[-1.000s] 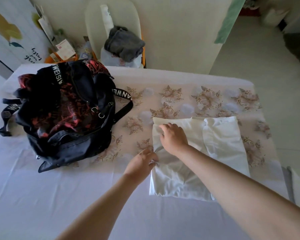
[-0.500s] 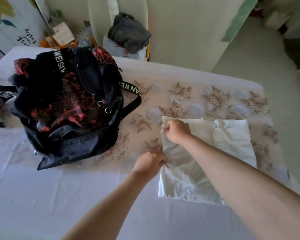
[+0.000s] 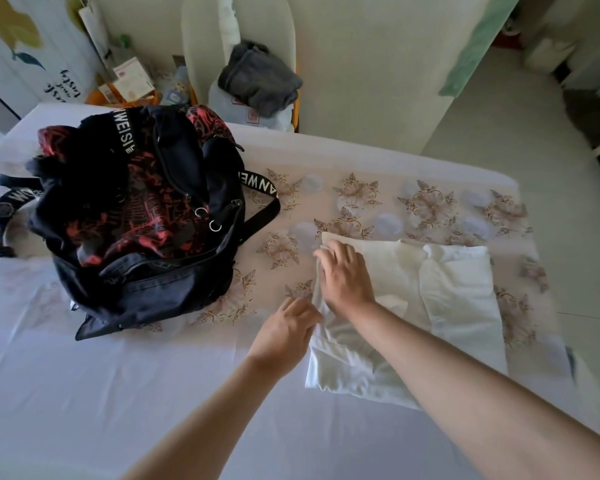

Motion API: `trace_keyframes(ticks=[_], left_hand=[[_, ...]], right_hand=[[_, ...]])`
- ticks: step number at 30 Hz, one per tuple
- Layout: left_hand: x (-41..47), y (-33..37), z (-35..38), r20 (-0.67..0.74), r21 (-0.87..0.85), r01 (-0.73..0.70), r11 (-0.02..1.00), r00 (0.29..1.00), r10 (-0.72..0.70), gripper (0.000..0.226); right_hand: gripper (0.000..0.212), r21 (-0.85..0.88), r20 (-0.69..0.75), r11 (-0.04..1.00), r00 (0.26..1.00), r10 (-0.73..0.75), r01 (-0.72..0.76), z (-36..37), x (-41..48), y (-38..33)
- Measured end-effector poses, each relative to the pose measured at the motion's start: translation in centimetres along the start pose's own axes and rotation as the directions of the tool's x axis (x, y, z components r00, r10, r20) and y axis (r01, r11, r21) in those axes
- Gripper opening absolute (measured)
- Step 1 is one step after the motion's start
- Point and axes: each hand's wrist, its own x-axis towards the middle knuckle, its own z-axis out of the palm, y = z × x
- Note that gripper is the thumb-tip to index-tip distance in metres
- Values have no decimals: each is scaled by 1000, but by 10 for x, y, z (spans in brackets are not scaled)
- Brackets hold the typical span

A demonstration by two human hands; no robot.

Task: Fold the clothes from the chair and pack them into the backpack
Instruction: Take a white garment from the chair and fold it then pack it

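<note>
A white garment (image 3: 454, 306), partly folded, lies flat on the table's right half. My right hand (image 3: 343, 275) grips its left edge near the far corner, and the cloth bunches under the fingers. My left hand (image 3: 288, 332) pinches the same edge a little closer to me. A black and red backpack (image 3: 142, 223) lies open on the table's left side, straps spread. Behind the table stands a cream chair (image 3: 201, 46) with a grey garment (image 3: 260, 79) heaped on a white one on its seat.
The table (image 3: 84, 393) carries a white cloth with a floral band across the middle. Papers and an orange container (image 3: 125, 86) crowd the far left corner by the wall. Bare floor (image 3: 520, 140) lies to the right of the table.
My right hand has slid along the garment's left edge and now bunches the cloth there. My left hand stays pinching that edge. The camera has shifted slightly.
</note>
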Motion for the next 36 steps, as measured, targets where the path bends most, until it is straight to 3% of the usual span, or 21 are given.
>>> trace_keyframes(ticks=[2, 6, 9, 13, 16, 19, 23, 25, 31, 36], left_hand=[[5, 8, 13, 72, 51, -81, 995, 994, 77, 9], [3, 16, 24, 278, 94, 106, 990, 952, -129, 9], [5, 15, 22, 264, 23, 183, 983, 947, -182, 11], [17, 10, 12, 237, -151, 340, 928, 924, -300, 24], [23, 3, 6, 212, -173, 429, 886, 895, -392, 29], [26, -2, 7, 266, -160, 469, 868, 868, -420, 32], [35, 4, 9, 326, -153, 507, 848, 836, -441, 53], [42, 13, 7, 363, -129, 506, 853, 824, -434, 56], [77, 64, -9, 596, 0, 449, 893, 717, -361, 19], [115, 162, -1, 646, -56, 330, 942, 732, -218, 27]], right_hand=[[40, -28, 44, 999, 999, -25, 26, 7, -27, 9], [51, -18, 204, 999, 978, -32, 37, 13, -61, 45], [51, -23, 320, 995, 944, -82, 95, -6, -42, 49], [52, -105, 336, 972, 927, -164, 210, -33, 6, 24], [58, -54, 420, 944, 865, -274, 326, -31, 26, 7], [37, -190, 534, 873, 793, -292, 449, -20, 32, 5], [23, -238, 502, 922, 851, -151, 304, -27, 21, 18], [16, -234, 512, 918, 844, -162, 319, -43, 13, 26], [25, -146, 397, 967, 908, -134, 207, -97, -12, 92], [22, -143, 258, 982, 962, -86, 126, -139, -52, 168]])
